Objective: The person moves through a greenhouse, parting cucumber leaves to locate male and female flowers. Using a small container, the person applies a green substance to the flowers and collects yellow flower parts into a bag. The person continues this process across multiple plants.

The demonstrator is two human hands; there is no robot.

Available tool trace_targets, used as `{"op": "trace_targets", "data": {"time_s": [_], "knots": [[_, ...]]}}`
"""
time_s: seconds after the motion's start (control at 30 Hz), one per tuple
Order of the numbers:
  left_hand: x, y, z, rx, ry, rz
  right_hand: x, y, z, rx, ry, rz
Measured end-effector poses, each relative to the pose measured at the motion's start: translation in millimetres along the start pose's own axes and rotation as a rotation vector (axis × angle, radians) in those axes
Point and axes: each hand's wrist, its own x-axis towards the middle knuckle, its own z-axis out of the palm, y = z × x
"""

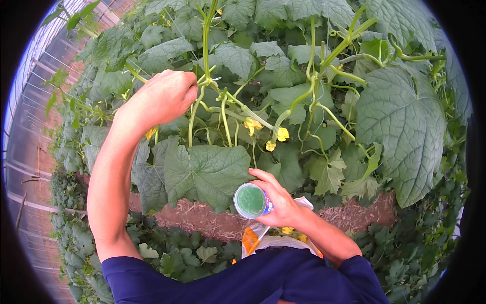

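Note:
My left hand (169,95) is raised at the upper left, its fingers curled beside a thick green vine stem (206,45); the fingertips are hidden, so what they hold cannot be seen. At lower centre my right hand (277,199) is closed around a small cup (250,201) of green liquid, its open top facing up. Between the hands are a broad green leaf (208,173) and thin stalks. Slender young green fruits (280,123) hang right of centre, with a yellow flower (283,134) at a tip and another yellow flower (252,125) close by.
Dense leafy vines surround both hands, with a very large leaf (402,125) at right. Below the plants lies brown soil with straw-like litter (197,220). A plastic bag (281,242) with yellow flowers inside is against my body. A greenhouse wall (30,133) curves along the left.

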Motion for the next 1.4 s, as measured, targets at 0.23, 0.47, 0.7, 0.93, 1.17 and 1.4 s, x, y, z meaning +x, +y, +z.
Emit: {"op": "trace_targets", "data": {"time_s": [0.23, 0.47, 0.7, 0.93, 1.17, 1.4], "knots": [[15.7, -0.3, 21.5, 0.177, 0.318, 0.257, -10.6, -14.8, 3.1, -0.184, -0.028, 0.087], [30.2, 1.1, 45.7, 0.213, 0.616, 0.340, -29.0, -20.3, 6.3, -0.222, 0.025, 0.176], [5.5, 20.3, 3.7, 0.062, 0.906, 0.428, -30.1, -23.1, -9.8, -0.235, 0.134, 0.157], [-146.9, 167.8, 30.2, -1.084, -0.030, 0.858, -90.8, -56.2, -86.6, -0.321, 0.330, 0.101], [-112.7, 330.5, 289.7, -0.863, -0.218, 0.541, -171.1, -85.3, -185.2, -0.488, 0.358, 0.029], [-26.1, 352.2, 69.3, -0.944, -0.027, 0.539, -234.7, -88.4, -259.5, -0.363, 0.350, 0.072]]}}
